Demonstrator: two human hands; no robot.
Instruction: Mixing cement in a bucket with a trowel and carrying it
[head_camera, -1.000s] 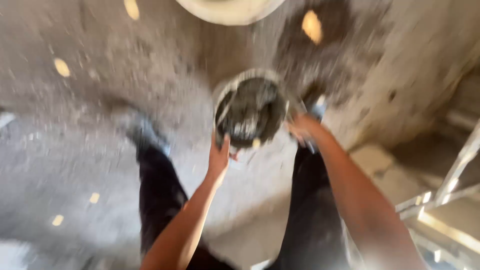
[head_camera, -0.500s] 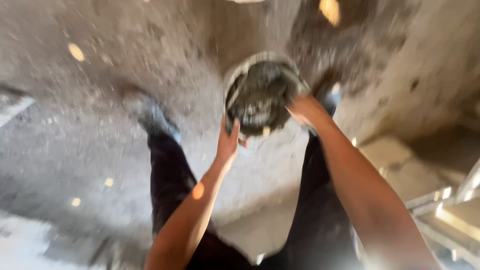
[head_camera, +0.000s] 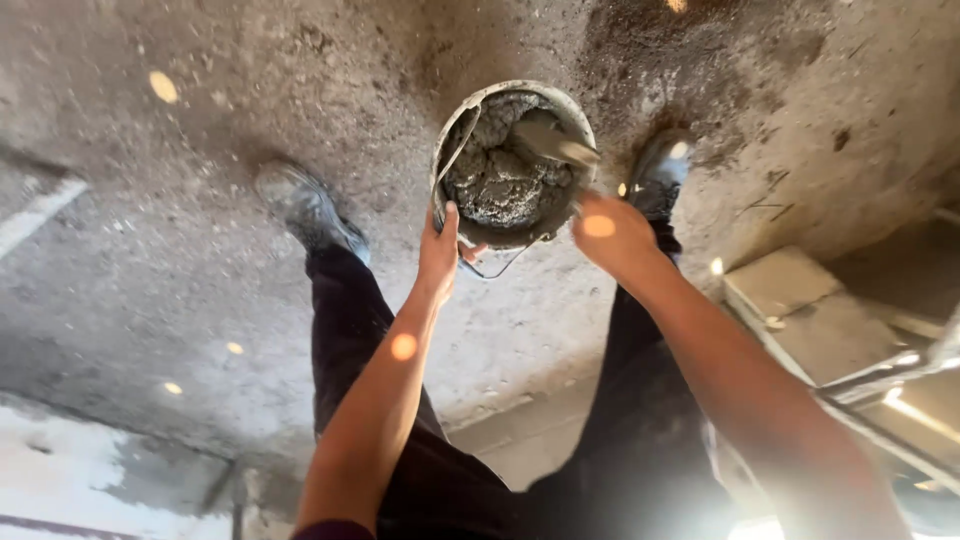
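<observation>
- Basically a look straight down between the person's own legs – dark trousers, dusty shoes planted wide on a rough concrete floor (head_camera: 180, 300).
- Bucket (head_camera: 513, 165): round, grey, mortar-crusted, held out in front at about the level of the shoes, between the two feet. Tilted a bit toward the camera so the inside shows.
- Wet grey mortar (head_camera: 505, 185) fills most of the bucket, lumpy.
- Trowel (head_camera: 558, 143): flat metal blade lying on the mortar near the right rim, pointing into the bucket.
- Wire bail handle (head_camera: 498, 268) hangs loose below the near rim.
- Left hand (head_camera: 440, 255): fingers together, pressed up against the near-left wall of the bucket, thumb apart from them; palm on the rim edge.
- Right hand (head_camera: 612, 235): at the bucket's right rim, back of hand to camera – closed around something there, most likely the trowel's handle, but the grip itself is hidden so cannot tell for sure.
- Left shoe (head_camera: 305, 205) well left of the bucket, right shoe (head_camera: 658, 172) just beside its right rim.
- Pale stone block (head_camera: 790, 285) lower right, next to metal bars (head_camera: 890, 375).
</observation>
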